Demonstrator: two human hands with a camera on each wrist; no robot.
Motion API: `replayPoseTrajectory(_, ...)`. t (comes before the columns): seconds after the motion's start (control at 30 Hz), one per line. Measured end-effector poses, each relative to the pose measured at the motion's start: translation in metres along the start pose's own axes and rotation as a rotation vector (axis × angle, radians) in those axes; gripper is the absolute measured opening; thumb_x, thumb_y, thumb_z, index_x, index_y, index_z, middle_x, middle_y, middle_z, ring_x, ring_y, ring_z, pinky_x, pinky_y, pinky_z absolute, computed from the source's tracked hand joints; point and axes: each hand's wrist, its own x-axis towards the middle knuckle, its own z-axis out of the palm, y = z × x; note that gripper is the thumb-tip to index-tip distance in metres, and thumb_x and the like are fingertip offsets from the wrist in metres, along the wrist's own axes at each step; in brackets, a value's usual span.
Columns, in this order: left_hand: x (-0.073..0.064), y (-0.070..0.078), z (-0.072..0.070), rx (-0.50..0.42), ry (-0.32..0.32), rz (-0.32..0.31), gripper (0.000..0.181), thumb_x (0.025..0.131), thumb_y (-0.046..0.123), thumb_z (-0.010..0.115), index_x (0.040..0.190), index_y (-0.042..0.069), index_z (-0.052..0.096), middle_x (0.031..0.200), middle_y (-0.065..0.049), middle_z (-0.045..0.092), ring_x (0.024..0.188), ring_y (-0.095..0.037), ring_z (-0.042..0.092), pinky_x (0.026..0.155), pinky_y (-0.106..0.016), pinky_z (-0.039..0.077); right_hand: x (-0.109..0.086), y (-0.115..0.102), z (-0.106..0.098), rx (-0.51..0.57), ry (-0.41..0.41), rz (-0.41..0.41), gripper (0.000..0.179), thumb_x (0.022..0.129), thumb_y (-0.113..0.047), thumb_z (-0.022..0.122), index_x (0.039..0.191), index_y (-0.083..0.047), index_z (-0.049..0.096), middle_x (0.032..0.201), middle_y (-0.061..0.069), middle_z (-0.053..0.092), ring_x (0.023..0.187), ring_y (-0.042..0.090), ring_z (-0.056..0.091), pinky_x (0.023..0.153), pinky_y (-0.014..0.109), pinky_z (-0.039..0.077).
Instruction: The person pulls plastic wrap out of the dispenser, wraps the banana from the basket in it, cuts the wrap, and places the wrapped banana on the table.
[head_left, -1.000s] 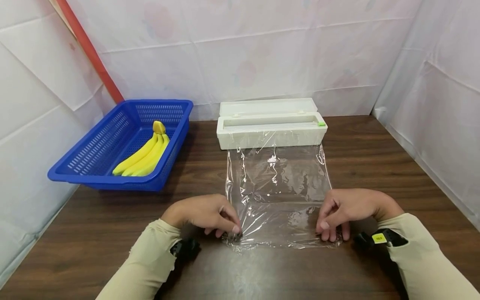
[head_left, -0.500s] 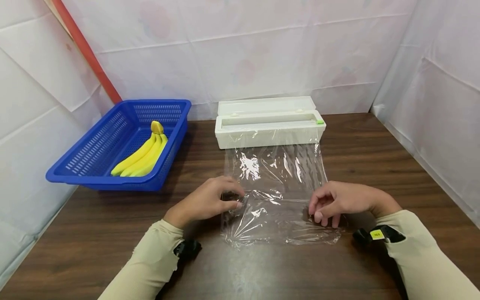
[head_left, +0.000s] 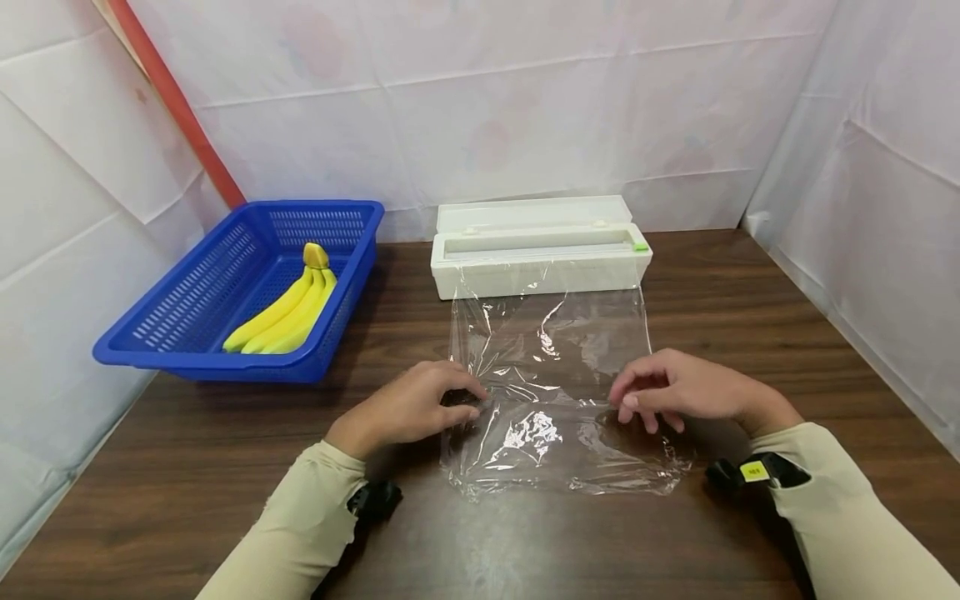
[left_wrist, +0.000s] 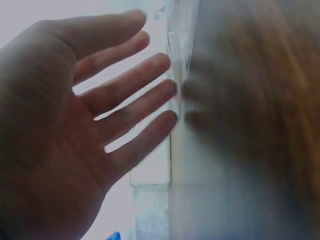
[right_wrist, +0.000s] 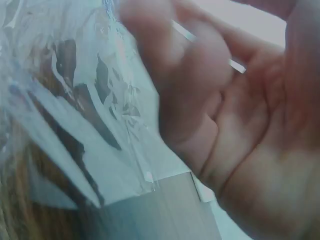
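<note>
A clear sheet of plastic wrap (head_left: 555,350) lies over the table, running from the front of a white dispenser box (head_left: 540,277) toward me. The box's lid is raised at the back. My left hand (head_left: 412,404) hovers at the sheet's left edge, fingers spread and loosely bent in the left wrist view, holding nothing. Over the right edge is my right hand (head_left: 690,387), fingers relaxed and partly bent, with nothing gripped. In the right wrist view the wrinkled wrap (right_wrist: 85,115) is beside the fingers; contact there is hard to tell.
A blue plastic basket (head_left: 330,333) stands at the left with a bunch of yellow bananas (head_left: 288,312) in it. A small green tab (head_left: 641,247) sits on the box's right end. White sheeting (head_left: 480,100) walls the table's back and sides.
Both hands have let go of the wrap's near corners and moved up the sheet, away from me. The wrap now lies flatter on the table, its near edge still wrinkled.
</note>
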Motion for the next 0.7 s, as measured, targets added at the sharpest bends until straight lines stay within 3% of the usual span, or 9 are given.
replayPoseTrajectory(0.17, 0.001, 0.000, -0.002, 0.055, 0.101, 0.013, 0.012, 0.096, 0.020, 0.070, 0.105, 0.018, 0.077, 0.100, 0.011, 0.068, 0.092, -0.008, 0.063, 0.084, -0.034, 0.052, 0.002, 0.001, -0.002, -0.031, 0.276, 0.046, 0.020, 0.103, -0.016, 0.058, 0.109, -0.001, 0.070, 0.086, 0.017, 0.069, 0.062, 0.031, 0.061, 0.047, 0.032, 0.051)
replayPoseTrajectory(0.3, 0.002, -0.001, -0.002, 0.088, 0.128, 0.012, 0.012, 0.096, 0.021, 0.069, 0.105, 0.017, 0.077, 0.099, 0.012, 0.069, 0.090, -0.006, 0.063, 0.082, -0.034, 0.053, 0.002, 0.005, -0.002, -0.035, 0.441, 0.058, 0.020, 0.102, -0.015, 0.059, 0.104, 0.001, 0.071, 0.084, 0.017, 0.068, 0.064, 0.029, 0.062, 0.048, 0.032, 0.051)
replayPoseTrajectory(0.43, 0.002, 0.000, -0.002, 0.065, 0.128, 0.001, 0.014, 0.097, 0.021, 0.068, 0.106, 0.015, 0.077, 0.100, 0.010, 0.072, 0.092, -0.007, 0.065, 0.084, -0.035, 0.055, 0.002, 0.010, -0.002, -0.068, 0.509, 0.077, 0.020, 0.102, -0.015, 0.060, 0.101, 0.001, 0.071, 0.082, 0.015, 0.069, 0.065, 0.027, 0.064, 0.049, 0.032, 0.051)
replayPoseTrajectory(0.6, 0.003, -0.003, -0.003, -0.053, 0.131, -0.008, 0.016, 0.098, 0.018, 0.067, 0.107, 0.010, 0.077, 0.103, 0.006, 0.073, 0.097, -0.010, 0.066, 0.088, -0.036, 0.054, 0.005, 0.014, -0.003, -0.154, 0.536, 0.130, 0.020, 0.102, -0.020, 0.061, 0.099, -0.002, 0.072, 0.082, 0.010, 0.069, 0.068, 0.021, 0.065, 0.052, 0.032, 0.053)
replayPoseTrajectory(0.7, 0.001, -0.007, -0.006, -0.080, 0.148, -0.026, 0.015, 0.098, 0.016, 0.067, 0.107, 0.010, 0.077, 0.102, 0.006, 0.073, 0.097, -0.010, 0.066, 0.089, -0.037, 0.054, 0.008, 0.015, -0.004, -0.184, 0.541, 0.139, 0.021, 0.102, -0.022, 0.061, 0.099, -0.004, 0.072, 0.082, 0.009, 0.069, 0.069, 0.021, 0.065, 0.054, 0.032, 0.053)
